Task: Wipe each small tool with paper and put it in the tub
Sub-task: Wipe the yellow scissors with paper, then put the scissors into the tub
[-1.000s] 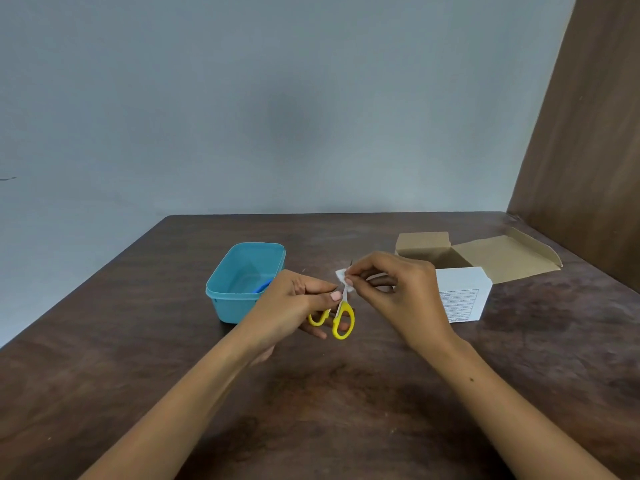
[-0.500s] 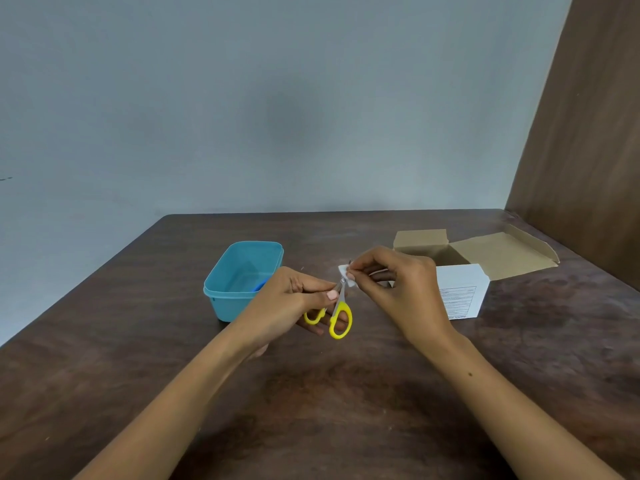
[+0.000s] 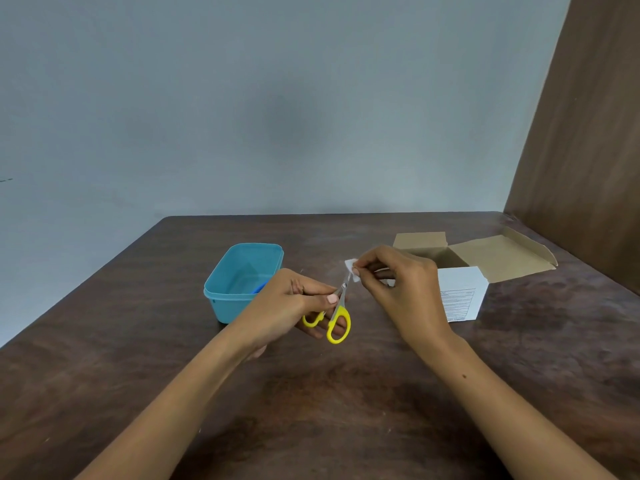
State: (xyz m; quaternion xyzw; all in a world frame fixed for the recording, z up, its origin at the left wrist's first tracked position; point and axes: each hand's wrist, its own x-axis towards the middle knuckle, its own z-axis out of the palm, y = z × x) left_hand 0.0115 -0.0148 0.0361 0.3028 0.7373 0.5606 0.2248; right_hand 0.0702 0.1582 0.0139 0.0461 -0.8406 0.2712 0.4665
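Small scissors (image 3: pixel 337 315) with yellow handles are held above the table by my left hand (image 3: pixel 289 304), gripped near the pivot with the blades pointing up and away. My right hand (image 3: pixel 398 289) pinches a small piece of white paper (image 3: pixel 350 268) around the blade tips. The light blue tub (image 3: pixel 221 306) stands on the table just left of my left hand, and a blue object (image 3: pixel 259 288) lies inside it, partly hidden by my hand.
An open cardboard box (image 3: pixel 464 271) with a white printed side and a spread flap sits to the right behind my right hand. A brown wooden panel (image 3: pixel 588 150) rises at the far right. The dark wooden table (image 3: pixel 311 410) meets a grey wall.
The paper pinched in my right hand has slid a little up along the blades toward the tips. My left hand keeps hold of the scissors in about the same place.
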